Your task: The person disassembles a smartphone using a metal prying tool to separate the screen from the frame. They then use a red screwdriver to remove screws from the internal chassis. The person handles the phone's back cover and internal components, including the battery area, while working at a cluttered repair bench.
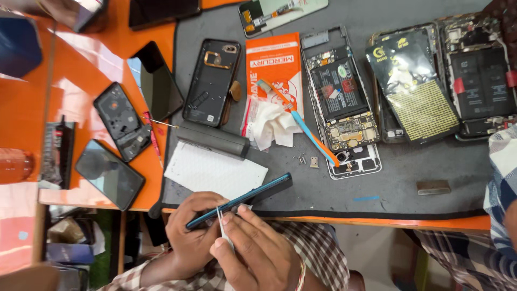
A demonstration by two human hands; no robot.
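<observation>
Holding, edge-up at the near rim of the work mat: dark blue smartphone, tilted, far end over the mat, near end in the grip. Left hand wrapped around the lower half of the phone, fingers under, thumb along the side. Right hand pinching a thin white pry card, tip set against the phone's long edge, seemingly at the seam.

Handling, as judged: light, stiff, slim; glossy faces likely slippery; glass likely fragile under twist. Best taken by the long side rails, not by flat pressure on the faces.

Far left of the hands, on the orange table: dark phone, screen up; beyond it an opened back cover and a dark glass panel. Just beyond the left hand: white ribbed pad, touching a grey cylinder. Farther out: black rear shell. Beyond the right hand: orange packet, crumpled white tissue, blue-and-orange toothbrush, small loose screws. Right of these: opened phone with bare circuit board. Far right: further dismantled phones, small metal block, another person's checked sleeve.
</observation>
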